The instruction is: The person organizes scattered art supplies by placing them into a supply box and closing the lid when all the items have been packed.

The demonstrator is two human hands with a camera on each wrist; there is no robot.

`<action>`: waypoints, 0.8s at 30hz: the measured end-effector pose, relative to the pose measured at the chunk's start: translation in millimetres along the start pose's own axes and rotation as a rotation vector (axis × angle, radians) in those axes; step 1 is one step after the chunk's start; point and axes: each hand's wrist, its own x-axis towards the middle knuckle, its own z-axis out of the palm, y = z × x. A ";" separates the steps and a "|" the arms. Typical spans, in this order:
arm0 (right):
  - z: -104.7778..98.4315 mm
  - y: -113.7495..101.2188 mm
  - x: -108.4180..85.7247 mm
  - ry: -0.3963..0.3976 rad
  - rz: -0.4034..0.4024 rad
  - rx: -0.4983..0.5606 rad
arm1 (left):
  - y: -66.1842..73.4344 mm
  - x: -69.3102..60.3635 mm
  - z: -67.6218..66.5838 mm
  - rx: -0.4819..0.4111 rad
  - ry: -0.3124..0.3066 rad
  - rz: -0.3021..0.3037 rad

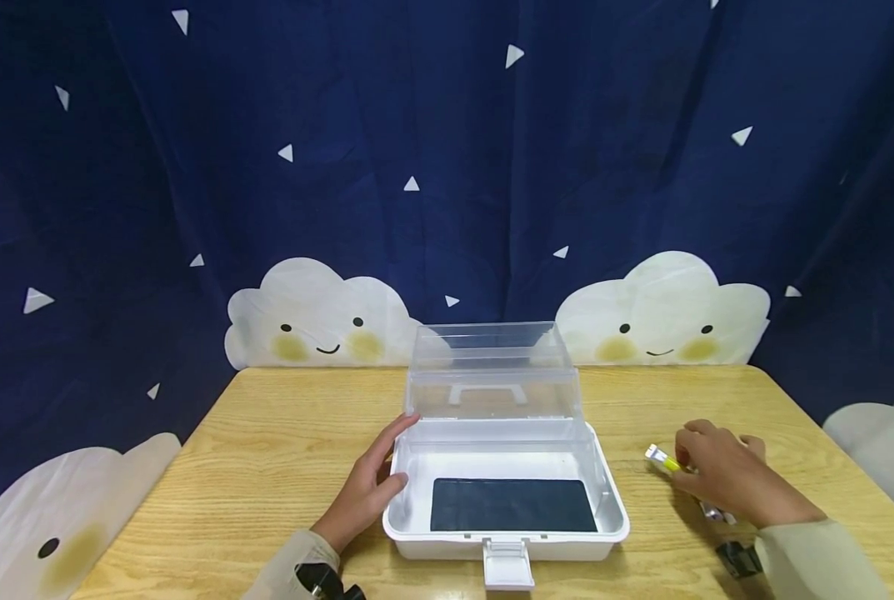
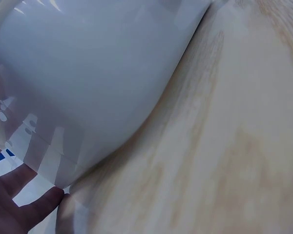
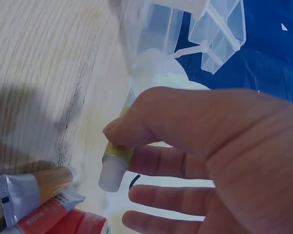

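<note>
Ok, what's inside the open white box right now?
In the white box, a flat dark rectangle lies on the bottom, toward the front. Whatever may be beneath it is covered.

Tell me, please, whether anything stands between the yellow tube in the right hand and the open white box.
Nothing visible does: between the yellow tube and white box lies only tabletop; the clear lid is raised at the back.

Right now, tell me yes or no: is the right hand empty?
No, the right wrist view shows the right hand pinching a yellow tube behind its white cap.
</note>
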 end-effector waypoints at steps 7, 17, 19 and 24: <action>0.3 -6.0 4.8 0.022 -0.022 -0.005 | -0.6 -0.2 0.1 -0.003 0.004 0.004; -5.5 -16.0 13.7 0.067 -0.051 0.007 | 28.1 -0.4 2.1 0.011 0.001 0.009; -6.8 -19.8 14.7 0.078 -0.056 0.013 | 28.5 -0.7 2.1 0.017 0.004 0.014; -12.4 -31.4 21.7 0.098 -0.054 0.019 | 29.2 -0.3 2.2 0.020 0.012 0.014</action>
